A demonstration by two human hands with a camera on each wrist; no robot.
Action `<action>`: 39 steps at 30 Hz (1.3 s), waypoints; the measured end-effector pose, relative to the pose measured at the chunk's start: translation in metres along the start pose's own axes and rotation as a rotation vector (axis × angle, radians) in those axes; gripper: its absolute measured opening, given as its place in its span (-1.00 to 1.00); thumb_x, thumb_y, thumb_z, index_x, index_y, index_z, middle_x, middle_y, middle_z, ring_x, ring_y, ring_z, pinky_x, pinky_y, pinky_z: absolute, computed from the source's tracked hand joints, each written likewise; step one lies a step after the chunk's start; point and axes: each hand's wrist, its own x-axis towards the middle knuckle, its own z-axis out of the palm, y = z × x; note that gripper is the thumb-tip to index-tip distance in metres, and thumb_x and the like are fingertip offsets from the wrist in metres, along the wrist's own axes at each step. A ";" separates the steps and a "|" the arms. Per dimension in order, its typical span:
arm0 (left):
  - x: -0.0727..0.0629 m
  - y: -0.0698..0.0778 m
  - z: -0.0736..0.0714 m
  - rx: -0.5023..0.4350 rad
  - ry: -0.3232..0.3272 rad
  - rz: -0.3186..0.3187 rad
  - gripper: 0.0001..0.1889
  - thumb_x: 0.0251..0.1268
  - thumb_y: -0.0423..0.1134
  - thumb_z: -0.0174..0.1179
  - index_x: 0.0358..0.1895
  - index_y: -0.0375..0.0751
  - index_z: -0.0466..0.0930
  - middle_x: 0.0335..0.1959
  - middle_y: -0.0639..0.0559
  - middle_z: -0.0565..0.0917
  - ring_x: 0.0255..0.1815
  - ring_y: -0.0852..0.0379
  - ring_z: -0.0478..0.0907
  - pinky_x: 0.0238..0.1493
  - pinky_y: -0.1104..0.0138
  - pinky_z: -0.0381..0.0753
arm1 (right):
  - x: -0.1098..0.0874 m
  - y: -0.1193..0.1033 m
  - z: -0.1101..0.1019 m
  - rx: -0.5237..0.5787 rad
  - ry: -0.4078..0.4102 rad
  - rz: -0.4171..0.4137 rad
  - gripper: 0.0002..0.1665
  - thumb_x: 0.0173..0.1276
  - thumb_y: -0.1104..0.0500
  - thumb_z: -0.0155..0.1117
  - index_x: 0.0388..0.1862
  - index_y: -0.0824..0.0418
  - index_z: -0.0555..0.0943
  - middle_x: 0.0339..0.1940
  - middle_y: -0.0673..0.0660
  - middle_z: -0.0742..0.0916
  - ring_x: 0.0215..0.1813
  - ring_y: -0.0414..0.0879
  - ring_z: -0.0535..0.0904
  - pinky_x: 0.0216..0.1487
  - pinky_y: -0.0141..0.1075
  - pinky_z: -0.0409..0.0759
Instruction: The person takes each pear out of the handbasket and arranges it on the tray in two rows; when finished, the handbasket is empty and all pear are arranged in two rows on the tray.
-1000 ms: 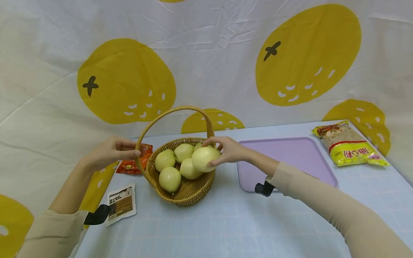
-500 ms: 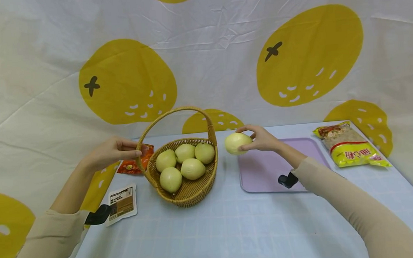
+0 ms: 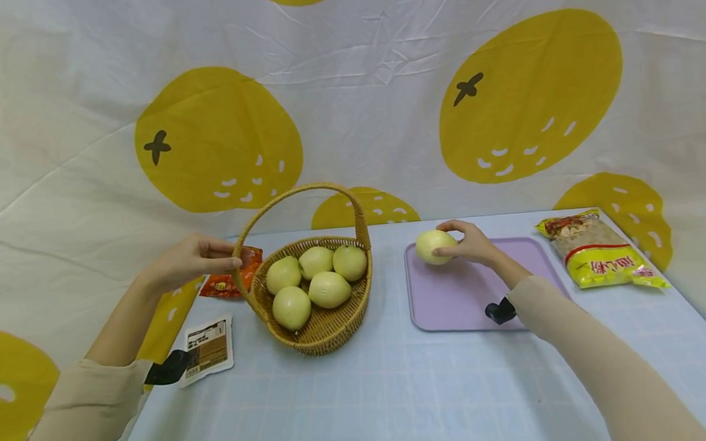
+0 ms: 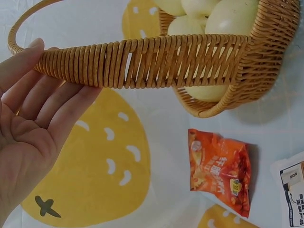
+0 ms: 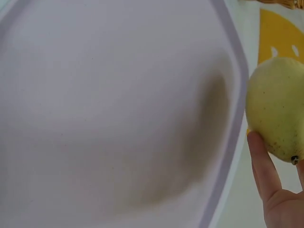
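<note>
My left hand [image 3: 190, 261] pinches the handle [image 4: 123, 61] of a woven wicker basket [image 3: 329, 345] between thumb and fingers. Several pale green-yellow pears [image 3: 329, 289] lie inside the basket, which is on the table. On the right, my right hand [image 3: 475, 244] grips another pear [image 3: 433, 247] over the far left corner of a flat purple tray [image 3: 453, 305]. The right wrist view shows this pear [image 5: 278, 104] overlapping the tray's rim, its stem end toward the palm and a shadow on the tray; part of the hand is cut off there.
A red-orange snack packet [image 4: 221, 168] lies behind the basket's left side. Nearer me is a white and brown pouch [image 3: 206, 349]. A yellow bag with a clear window [image 3: 600, 251] lies right of the tray. A fruit-patterned cloth [image 3: 371, 113] hangs behind the table.
My right hand has carried a pear out of the basket, rightward and over the tray. My left hand keeps its hold on the handle, and the basket stays in place.
</note>
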 end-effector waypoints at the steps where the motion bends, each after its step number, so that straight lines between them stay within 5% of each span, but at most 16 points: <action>1: 0.000 0.000 0.000 0.002 0.001 0.000 -0.65 0.36 -0.36 0.09 0.05 -0.63 0.49 -0.19 0.07 0.72 -0.13 0.21 0.64 -0.04 0.34 0.62 | 0.001 0.001 0.001 -0.003 0.001 0.002 -0.29 0.06 0.17 0.48 0.16 0.41 0.46 0.21 0.36 0.50 0.23 0.19 0.34 0.12 -0.02 0.42; 9: 0.000 0.001 0.001 -0.014 -0.006 0.003 -0.65 0.36 -0.36 0.09 0.06 -0.62 0.49 -0.16 0.04 0.71 -0.09 0.22 0.63 -0.04 0.39 0.60 | 0.010 0.012 0.012 -0.025 0.007 0.017 -0.27 0.02 0.17 0.51 0.15 0.40 0.46 0.17 0.37 0.53 0.25 0.25 0.32 0.29 0.19 0.20; 23: -0.002 0.001 0.001 -0.032 -0.012 0.022 -0.66 0.36 -0.38 0.08 0.07 -0.63 0.48 -0.14 0.08 0.71 -0.06 0.18 0.63 -0.04 0.39 0.60 | 0.014 0.009 0.023 -0.104 0.021 0.012 -0.25 0.07 0.16 0.47 0.21 0.40 0.42 0.21 0.37 0.51 0.31 0.27 0.29 0.36 0.18 0.11; 39: -0.001 0.000 0.001 -0.043 -0.011 0.023 -0.66 0.36 -0.39 0.08 0.07 -0.63 0.48 -0.15 0.06 0.71 -0.07 0.22 0.63 -0.04 0.39 0.60 | 0.009 0.006 0.017 -0.175 -0.047 -0.011 -0.14 0.02 0.17 0.50 0.28 0.42 0.36 0.22 0.44 0.47 0.25 0.33 0.33 0.26 0.21 0.26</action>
